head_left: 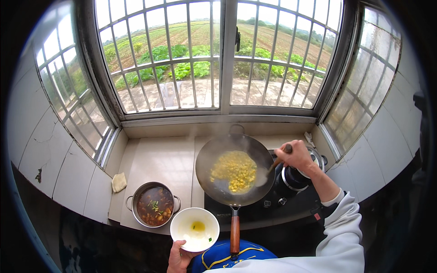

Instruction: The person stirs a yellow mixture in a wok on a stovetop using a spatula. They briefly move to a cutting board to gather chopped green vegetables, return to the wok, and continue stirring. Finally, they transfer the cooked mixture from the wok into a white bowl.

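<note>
To stir well, the right hand [298,157] should work the brown-handled, flat-bladed spatula [274,165] from the rim inward, with the blade held low against the curve so that it lifts rather than scrapes. Its fingers are curled together around the handle; the individual fingertips cannot be told. The blade, blurred, lies inside the right wall of the wide, round, dark metal wok [207,152]. A sensible practice is to break up the thicker cluster and spread it evenly, using short strokes to prevent spillage. The left hand [177,257] grips the round, glossy white bowl [184,222] at its near left edge, thumb pressed to the rim; the remaining fingers are mostly hidden, so their spread cannot be told. The bowl is best held level, since a small yellow pool and green flecks remain in it, and clear of the brown wooden wok handle [235,232] just beside it. The soft, yellow, egg-like food [241,170] is in the middle of the wok: small, uneven curds, densest at the lower right, paler and looser toward the left, with a wet sheen below and faint steam above.
</note>
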Demonstrator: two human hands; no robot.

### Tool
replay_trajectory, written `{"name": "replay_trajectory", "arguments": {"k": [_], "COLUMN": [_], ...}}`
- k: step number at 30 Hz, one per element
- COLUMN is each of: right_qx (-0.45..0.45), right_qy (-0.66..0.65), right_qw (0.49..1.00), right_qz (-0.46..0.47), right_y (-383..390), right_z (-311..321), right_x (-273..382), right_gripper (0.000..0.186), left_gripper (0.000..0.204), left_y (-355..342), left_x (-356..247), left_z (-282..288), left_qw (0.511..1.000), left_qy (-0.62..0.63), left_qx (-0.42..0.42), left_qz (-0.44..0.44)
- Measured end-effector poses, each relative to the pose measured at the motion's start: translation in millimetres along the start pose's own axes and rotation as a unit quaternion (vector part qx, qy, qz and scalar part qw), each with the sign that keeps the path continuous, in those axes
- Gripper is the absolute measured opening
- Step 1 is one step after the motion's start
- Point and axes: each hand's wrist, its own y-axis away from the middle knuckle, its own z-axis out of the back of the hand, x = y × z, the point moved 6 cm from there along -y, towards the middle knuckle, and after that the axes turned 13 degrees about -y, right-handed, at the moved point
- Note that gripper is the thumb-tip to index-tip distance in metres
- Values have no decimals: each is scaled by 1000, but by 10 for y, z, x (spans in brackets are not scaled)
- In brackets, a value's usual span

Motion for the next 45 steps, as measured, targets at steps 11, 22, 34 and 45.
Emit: {"name": "replay_trajectory", "arguments": {"k": [11,22,34,45], "right_qx": [-63,224,-26,-11], "right_qy": [48,193,157,262], "right_qw": [979,909,956,941], "right_qz": [187,294,-247,-215], "right_y": [-267,1404,1708,1483], "right_z": [-844,-1467,-1288,-1736], "right_x": [-269,-764,-3004,-3245], "right_gripper": [17,36,41,42], "left_gripper": [78,76,76,78], "left_y": [111,-22,-49,36], "left_x": [-8,99,151,182], "left_z": [0,-65,-265,-356], "left_qw": [1000,1000,999,1000], "left_qy": [-15,-2,-17,-2], "left_qx": [-13,-4,-4,-15], "left_qz": [-17,5,28,16]}}
